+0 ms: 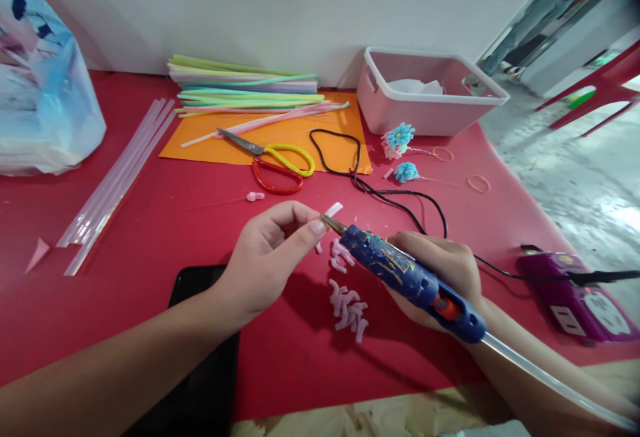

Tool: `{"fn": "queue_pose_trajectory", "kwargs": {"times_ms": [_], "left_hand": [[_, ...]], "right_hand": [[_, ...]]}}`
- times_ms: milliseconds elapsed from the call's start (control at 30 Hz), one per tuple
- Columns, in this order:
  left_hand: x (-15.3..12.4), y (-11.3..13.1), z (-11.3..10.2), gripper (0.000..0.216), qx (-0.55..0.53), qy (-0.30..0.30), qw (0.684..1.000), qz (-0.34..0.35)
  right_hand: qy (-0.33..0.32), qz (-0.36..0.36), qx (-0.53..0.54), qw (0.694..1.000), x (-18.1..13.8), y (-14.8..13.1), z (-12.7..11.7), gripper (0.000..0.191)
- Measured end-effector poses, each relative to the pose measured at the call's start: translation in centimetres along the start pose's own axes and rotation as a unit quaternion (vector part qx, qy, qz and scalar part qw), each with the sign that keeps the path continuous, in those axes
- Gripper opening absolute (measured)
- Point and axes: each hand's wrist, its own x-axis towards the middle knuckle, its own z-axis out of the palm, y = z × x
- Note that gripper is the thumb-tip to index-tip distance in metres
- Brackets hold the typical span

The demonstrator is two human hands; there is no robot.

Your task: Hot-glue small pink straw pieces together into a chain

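My left hand [273,254] pinches a small white straw piece [333,209] between thumb and fingers. My right hand [440,270] is wrapped around a blue glue gun [400,274], whose metal nozzle touches the straw piece near my left thumb. A clear glue stick [550,380] sticks out of the gun's back. Several short pink straw pieces [347,304] lie on the red table [150,224] under the gun. The gun's black cord [390,194] runs to a purple power strip [580,297].
Scissors [273,160] lie on an orange sheet [280,140] with long coloured straws [240,87] behind. Clear glue sticks [117,180] at left, a plastic bag [43,97] far left, a pink bin [427,94], blue paper flowers [400,137], a black phone [210,357] near my left arm.
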Motion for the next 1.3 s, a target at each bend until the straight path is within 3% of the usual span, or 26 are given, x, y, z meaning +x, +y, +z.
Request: {"fn": "queue_pose_trajectory", "kwargs": {"times_ms": [100, 233, 300, 467, 967, 1033, 1100, 1200, 1300], "left_hand": [[0.0, -0.1, -0.1, 0.015, -0.014, -0.008, 1.0, -0.005], [0.1, -0.2, -0.1, 0.015, -0.023, -0.012, 1.0, -0.002], [0.0, -0.2, -0.1, 0.015, -0.029, -0.013, 0.999, 0.002], [0.0, -0.3, -0.2, 0.015, -0.047, -0.016, 0.999, 0.001], [0.1, -0.1, 0.0, 0.016, -0.021, -0.019, 1.0, -0.009], [0.2, -0.1, 0.0, 0.015, -0.02, -0.032, 0.999, -0.033], [0.3, 0.0, 0.0, 0.016, -0.043, -0.054, 0.993, -0.091], [0.5, 0.2, 0.0, 0.021, -0.097, -0.101, 0.967, -0.214], [0.5, 0.5, -0.1, 0.023, -0.115, -0.172, 0.936, -0.284]], "right_hand": [[0.007, 0.001, 0.002, 1.0, 0.1, -0.5, -0.1, 0.017], [0.101, 0.056, -0.04, 0.992, 0.2, -1.2, 0.2, 0.021], [0.118, 0.096, -0.06, 0.987, 0.2, -1.4, 0.4, 0.026], [0.107, 0.146, -0.07, 0.981, 0.4, -1.5, 0.4, 0.023], [0.039, 0.067, -0.033, 0.996, -0.1, -1.0, 0.1, 0.016], [0.038, 0.107, -0.002, 0.994, -0.3, -1.0, 0.2, 0.012], [0.065, 0.195, 0.034, 0.978, -0.4, -0.8, 0.3, 0.013], [0.062, 0.313, 0.161, 0.934, -0.2, -0.4, 0.3, 0.018], [0.023, 0.354, 0.307, 0.883, 0.4, -0.3, 0.1, 0.022]]}}
